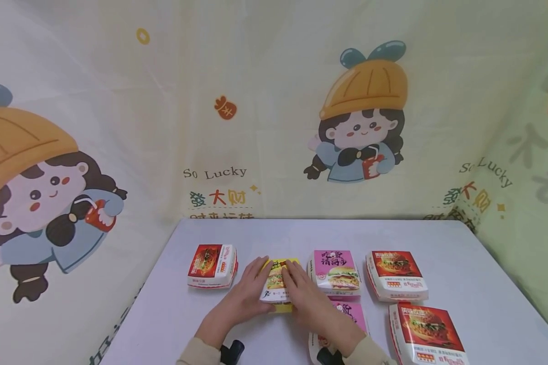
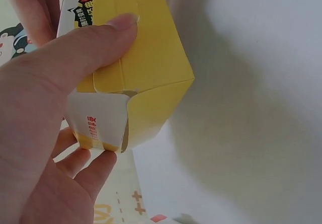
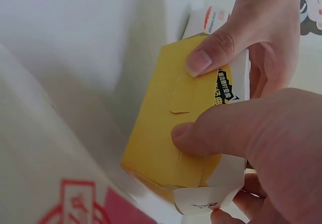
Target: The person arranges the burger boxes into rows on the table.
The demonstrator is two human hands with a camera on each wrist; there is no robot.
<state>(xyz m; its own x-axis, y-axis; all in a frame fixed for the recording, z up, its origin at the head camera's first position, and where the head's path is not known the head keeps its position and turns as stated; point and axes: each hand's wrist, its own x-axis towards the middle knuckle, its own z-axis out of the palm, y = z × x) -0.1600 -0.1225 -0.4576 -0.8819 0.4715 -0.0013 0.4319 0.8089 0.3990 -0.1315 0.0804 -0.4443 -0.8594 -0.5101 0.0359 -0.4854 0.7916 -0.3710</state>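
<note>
A yellow and white burger box [image 1: 278,284] is held between both hands over the middle of the table. My left hand [image 1: 243,299] grips its left side; in the left wrist view the thumb [image 2: 113,35] presses the yellow front face, with fingertips on the side flap. From the right, my right hand [image 1: 312,304] grips the same box, its thumb [image 3: 193,136] on the yellow face and its fingers over the top. The folded flaps of the box [image 3: 166,108] look closed. Its underside is hidden.
To the left sits a red and white burger box [image 1: 212,266]. Right of the hands are two pink burger boxes [image 1: 335,271], the nearer partly covered by my right arm. Two more red boxes [image 1: 397,274] stand farther right. A printed cloth [image 1: 274,126] hangs behind the white table [image 1: 164,324].
</note>
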